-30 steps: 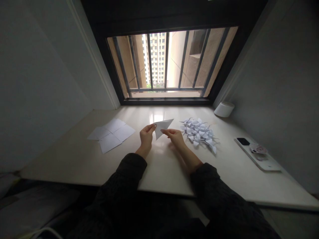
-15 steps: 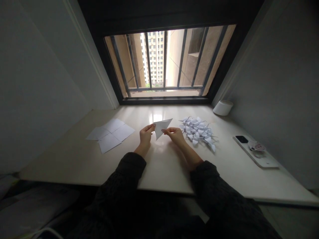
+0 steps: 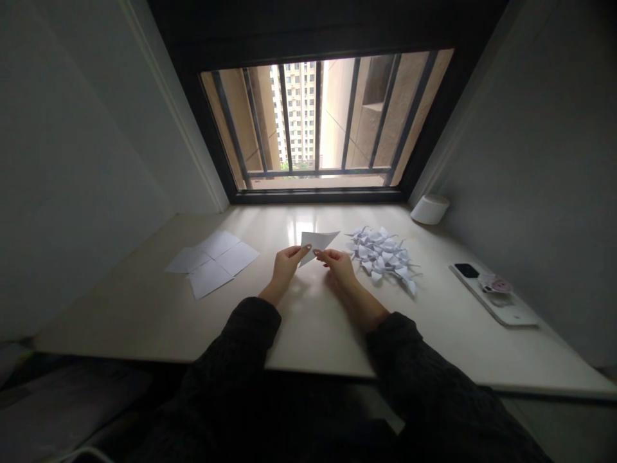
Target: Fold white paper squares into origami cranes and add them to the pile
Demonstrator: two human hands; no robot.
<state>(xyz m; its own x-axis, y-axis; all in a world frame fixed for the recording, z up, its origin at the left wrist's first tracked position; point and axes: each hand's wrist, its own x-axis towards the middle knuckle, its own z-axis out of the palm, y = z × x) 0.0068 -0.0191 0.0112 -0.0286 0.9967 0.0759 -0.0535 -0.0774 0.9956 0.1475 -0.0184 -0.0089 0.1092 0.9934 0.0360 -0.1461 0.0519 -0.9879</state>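
Between my two hands, above the pale counter, is a folded piece of white paper with a long point reaching to the right. My left hand pinches its lower left part between thumb and fingers. Close beside it, my right hand pinches the lower edge. The fingers under the paper are partly hidden. To the right of my right hand lies a pile of small folded white paper pieces with thin pointed ends. Several flat white paper sheets lie to the left, partly overlapping.
The pale counter runs up to a barred window with a dark frame. A white rounded object stands at the back right corner. A phone with a pinkish attachment lies near the right wall.
My left hand has shifted right along the paper, nearer to my right hand. The paper has turned a little, and its upper edge now lies more level.
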